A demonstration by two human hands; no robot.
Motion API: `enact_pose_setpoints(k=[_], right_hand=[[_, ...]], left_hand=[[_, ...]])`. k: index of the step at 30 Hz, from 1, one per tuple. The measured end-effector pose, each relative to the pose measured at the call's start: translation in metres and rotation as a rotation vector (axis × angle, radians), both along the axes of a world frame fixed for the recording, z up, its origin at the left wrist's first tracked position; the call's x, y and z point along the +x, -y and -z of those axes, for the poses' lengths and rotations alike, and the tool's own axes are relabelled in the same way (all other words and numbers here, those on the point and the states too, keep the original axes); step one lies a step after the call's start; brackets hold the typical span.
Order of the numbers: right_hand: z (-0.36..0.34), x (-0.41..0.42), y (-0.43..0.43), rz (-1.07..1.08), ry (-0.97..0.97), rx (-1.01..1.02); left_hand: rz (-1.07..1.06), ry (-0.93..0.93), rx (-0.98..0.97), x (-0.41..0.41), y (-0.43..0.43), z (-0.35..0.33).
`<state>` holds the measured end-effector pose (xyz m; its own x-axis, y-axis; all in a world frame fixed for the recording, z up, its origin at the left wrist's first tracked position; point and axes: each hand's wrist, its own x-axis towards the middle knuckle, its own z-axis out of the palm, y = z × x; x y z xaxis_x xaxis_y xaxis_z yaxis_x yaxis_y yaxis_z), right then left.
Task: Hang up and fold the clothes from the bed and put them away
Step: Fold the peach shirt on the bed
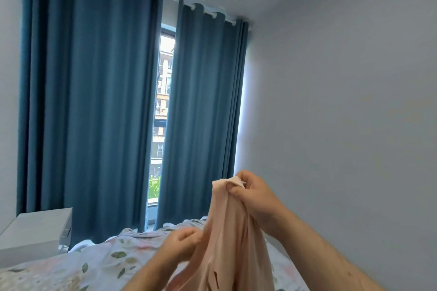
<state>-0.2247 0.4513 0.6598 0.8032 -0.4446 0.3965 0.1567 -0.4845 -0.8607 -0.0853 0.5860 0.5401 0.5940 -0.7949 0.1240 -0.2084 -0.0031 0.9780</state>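
Observation:
A pale pink garment [233,238] hangs in front of me above the bed [99,264]. My right hand [254,196] is raised and pinches its top edge between thumb and fingers. Lower and to the left, my left hand [183,244] has its fingers curled into the cloth at the garment's left side; it is blurred. The garment's lower part runs out of the frame at the bottom.
The bed carries a leaf-print cover. A white nightstand [35,231] stands at its far left. Dark blue curtains [94,101] cover the window behind, with a narrow gap. A bare wall [343,125] runs along the right.

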Motion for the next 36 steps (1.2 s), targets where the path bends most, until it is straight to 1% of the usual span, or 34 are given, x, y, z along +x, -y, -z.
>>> enact_pose_setpoints(k=[1, 2, 3, 4, 5, 6, 7, 8, 9, 10, 11, 12, 14, 15, 16, 18, 20, 21, 23, 26, 29, 31, 33, 36], right_hand=[[-0.005, 0.0, 0.0, 0.016, 0.012, -0.013], [-0.01, -0.002, -0.001, 0.026, 0.024, -0.018], [-0.014, -0.004, 0.0, 0.025, 0.031, -0.014], [-0.019, -0.008, 0.001, 0.022, 0.034, -0.002], [-0.023, -0.012, 0.003, 0.013, 0.037, 0.013], [-0.027, -0.016, 0.005, 0.004, 0.041, 0.032], [-0.03, -0.022, 0.008, -0.008, 0.046, 0.058], [-0.033, -0.028, 0.01, -0.02, 0.05, 0.088], [-0.034, -0.034, 0.013, -0.036, 0.055, 0.122], [-0.036, -0.04, 0.016, -0.049, 0.062, 0.154], [-0.036, -0.046, 0.02, -0.053, 0.073, 0.182], [-0.037, -0.051, 0.023, -0.044, 0.086, 0.207], [-0.04, -0.064, 0.028, -0.01, 0.108, 0.239], [-0.041, -0.071, 0.031, 0.009, 0.12, 0.25], [-0.041, -0.078, 0.034, 0.024, 0.126, 0.258], [-0.042, -0.093, 0.042, 0.06, 0.123, 0.256], [-0.04, -0.107, 0.05, 0.117, 0.105, 0.208], [-0.038, -0.114, 0.054, 0.168, 0.091, 0.15], [-0.029, -0.131, 0.064, 0.282, 0.054, 0.02], [-0.012, -0.157, 0.073, 0.431, -0.031, -0.1], [0.008, -0.18, 0.076, 0.514, -0.124, -0.181], [0.02, -0.191, 0.077, 0.531, -0.195, -0.2], [0.031, -0.198, 0.078, 0.524, -0.261, -0.201], [0.042, -0.205, 0.081, 0.48, -0.332, -0.173]], left_hand=[[-0.003, -0.011, 0.054, -0.001, 0.005, 0.015], [-0.005, 0.016, 0.099, -0.003, 0.008, 0.029], [0.091, 0.061, 0.116, -0.005, 0.01, 0.043], [0.238, 0.096, 0.192, -0.011, 0.01, 0.05], [0.333, 0.168, 0.281, -0.015, 0.01, 0.051], [0.333, 0.2, 0.334, -0.012, 0.013, 0.052], [0.246, 0.197, 0.301, -0.014, 0.02, 0.045], [0.217, 0.255, 0.309, -0.014, 0.033, 0.04], [0.192, 0.274, 0.311, -0.015, 0.037, 0.04], [0.186, 0.269, 0.358, -0.021, 0.044, 0.037], [0.198, 0.216, 0.311, -0.026, 0.049, 0.038], [0.21, 0.186, 0.313, -0.033, 0.054, 0.052], [0.05, 0.026, 0.229, -0.049, 0.061, 0.069], [-0.03, -0.015, 0.198, -0.056, 0.062, 0.071], [-0.045, -0.059, 0.184, -0.06, 0.065, 0.071], [-0.102, -0.087, 0.114, -0.058, 0.068, 0.068], [-0.213, -0.144, -0.017, -0.049, 0.054, 0.06], [-0.274, -0.081, -0.063, -0.042, 0.044, 0.054], [-0.329, 0.114, -0.124, -0.03, 0.029, 0.039], [-0.299, 0.391, -0.164, -0.017, 0.002, 0.006], [-0.267, 0.57, -0.13, -0.013, -0.026, -0.017], [-0.225, 0.649, -0.093, -0.016, -0.04, -0.025], [-0.185, 0.686, -0.06, -0.023, -0.054, -0.03], [-0.059, 0.637, -0.01, -0.03, -0.071, -0.035]])
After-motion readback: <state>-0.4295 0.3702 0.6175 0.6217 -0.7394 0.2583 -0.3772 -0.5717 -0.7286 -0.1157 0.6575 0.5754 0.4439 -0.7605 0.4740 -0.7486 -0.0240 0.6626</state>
